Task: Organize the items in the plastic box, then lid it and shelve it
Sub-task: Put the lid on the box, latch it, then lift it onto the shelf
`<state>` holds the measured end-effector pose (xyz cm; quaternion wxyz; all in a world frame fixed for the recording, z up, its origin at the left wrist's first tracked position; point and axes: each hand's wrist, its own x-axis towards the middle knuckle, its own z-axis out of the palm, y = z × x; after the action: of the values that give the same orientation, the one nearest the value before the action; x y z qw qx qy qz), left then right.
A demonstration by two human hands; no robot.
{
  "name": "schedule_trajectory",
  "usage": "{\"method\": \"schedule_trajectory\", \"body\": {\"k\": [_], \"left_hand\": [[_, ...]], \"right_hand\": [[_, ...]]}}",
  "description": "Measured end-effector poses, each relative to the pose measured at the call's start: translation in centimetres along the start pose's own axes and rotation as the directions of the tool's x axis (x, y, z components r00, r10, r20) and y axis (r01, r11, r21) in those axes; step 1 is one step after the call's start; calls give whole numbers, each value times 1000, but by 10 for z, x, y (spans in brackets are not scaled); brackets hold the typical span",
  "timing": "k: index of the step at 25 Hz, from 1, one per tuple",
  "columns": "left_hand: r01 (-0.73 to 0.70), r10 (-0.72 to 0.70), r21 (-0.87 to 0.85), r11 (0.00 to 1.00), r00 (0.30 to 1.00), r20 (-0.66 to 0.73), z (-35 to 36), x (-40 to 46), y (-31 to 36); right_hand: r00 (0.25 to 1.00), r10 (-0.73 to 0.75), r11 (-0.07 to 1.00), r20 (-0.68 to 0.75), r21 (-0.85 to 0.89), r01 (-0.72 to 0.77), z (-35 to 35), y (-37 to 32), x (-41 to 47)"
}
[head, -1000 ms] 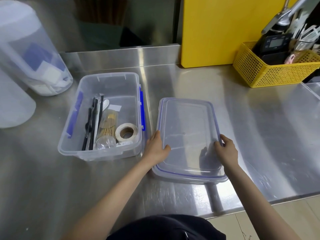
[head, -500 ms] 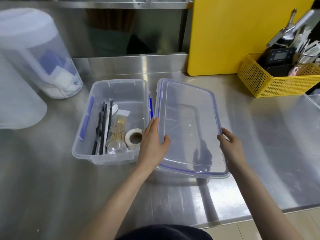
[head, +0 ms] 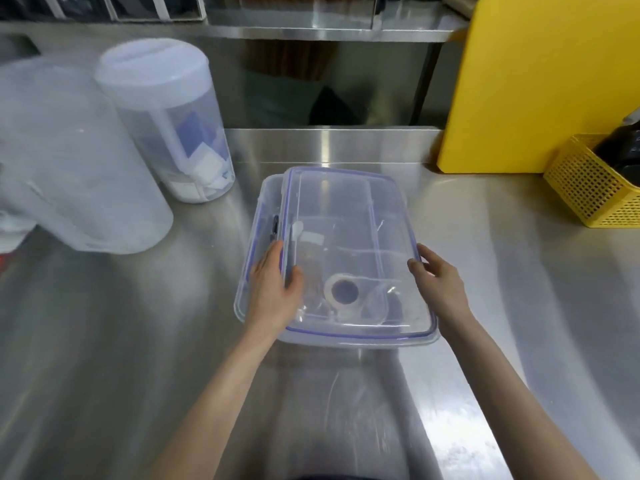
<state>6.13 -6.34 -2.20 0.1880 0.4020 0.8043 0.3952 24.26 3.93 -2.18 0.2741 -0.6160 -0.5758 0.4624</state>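
A clear plastic lid (head: 349, 216) with a blue seal hovers over the clear plastic box (head: 265, 202) on the steel counter. The lid sits offset to the right, so the box's left rim stays uncovered. My left hand (head: 273, 289) grips the lid's left edge, thumb on top. My right hand (head: 438, 278) holds its right edge. Through the lid I see a roll of tape (head: 343, 292), a white label and dark slim tools; the rest of the contents are blurred.
Two tall translucent canisters (head: 166, 123) stand at the left. A yellow board (head: 540, 81) leans at the back right beside a yellow basket (head: 592, 192). A steel shelf (head: 329, 29) runs above the counter's back edge.
Both hands lifted the lid off the counter and carried it left, from beside the box to over it. The view has shifted closer and rightward.
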Motion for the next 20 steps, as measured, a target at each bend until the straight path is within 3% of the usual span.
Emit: {"method": "schedule_trajectory", "body": {"k": [3,12,20], "left_hand": [[65,-66,-16,998,998,-7,-11,10,-15],[79,-82,-119,990,997,-15,-29,26,-34],[96,-97,-19,995,995,-18,-22,39,-41]], "right_hand": [[1000,-29,999,9,-12,29,21,-3,-2],[994,-113,987,-1,-116,112,51,-13,1],[990,-136,962,22,-235,138,54,-20,11]]}}
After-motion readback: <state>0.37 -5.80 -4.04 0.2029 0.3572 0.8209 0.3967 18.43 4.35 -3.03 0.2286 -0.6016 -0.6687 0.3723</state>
